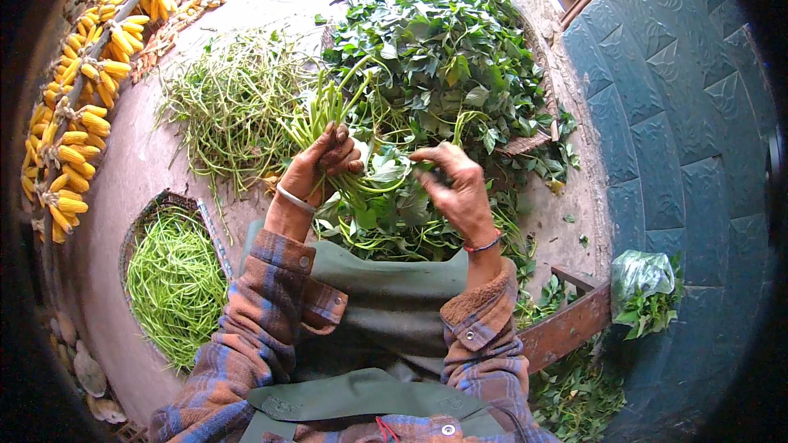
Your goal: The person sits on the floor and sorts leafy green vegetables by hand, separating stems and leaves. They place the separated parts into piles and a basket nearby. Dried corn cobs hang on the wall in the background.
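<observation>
My left hand [320,163] is closed around a bunch of green leaf stems [326,101], whose ends fan upward out of the fist. Leaves and thinner stems hang on the lower right side of that fist. To the right, my right hand [455,184] has its thumb and fingers apart, close to a pale green leaf [389,167]; I see nothing held in it. More leafy vines [394,221] lie below both hands, against a dark green apron [394,277]. Just beyond the hands rises a large heap of leafy vines [431,55].
Stripped stems [240,98] are piled at the far left. A basket of thin green stems [175,283] stands at lower left. Corn cobs [74,154] hang along the left. At right are a wooden frame [566,329], a bag with greens [643,277] and a blue-green panelled surface [677,135].
</observation>
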